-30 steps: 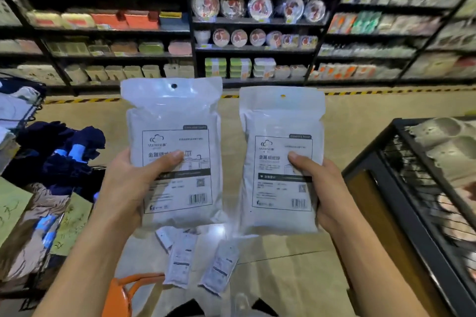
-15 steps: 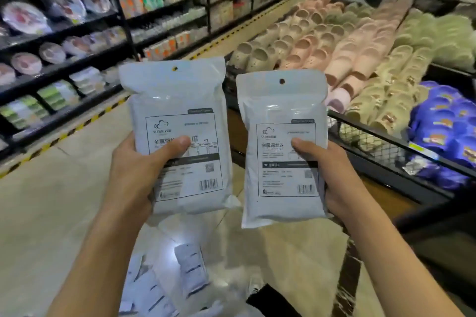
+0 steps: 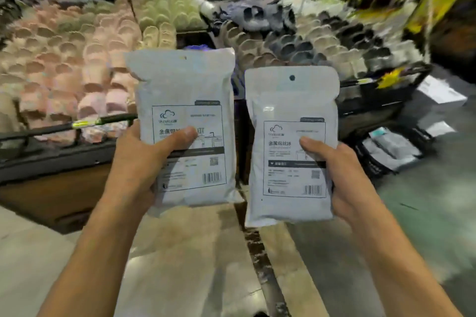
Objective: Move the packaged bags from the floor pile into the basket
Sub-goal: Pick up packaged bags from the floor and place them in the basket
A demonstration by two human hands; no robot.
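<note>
- The left hand (image 3: 134, 162) grips a grey packaged bag (image 3: 184, 121) upright, thumb pressed across its printed label, fingers hidden behind.
- The right hand (image 3: 345, 175) holds a second bag (image 3: 291, 141) the same way, upright, just beside the first and a little lower.
- The basket (image 3: 394, 149) sits on the floor to the right and farther off, well apart from both bags; it looks to hold grey packs already, though blur makes that uncertain.
- The right hand is nearer the basket, so its bag likely goes first, carried rightward and down.
- Both forearms reach forward, wrists level; each bag's long axis is vertical.
</note>
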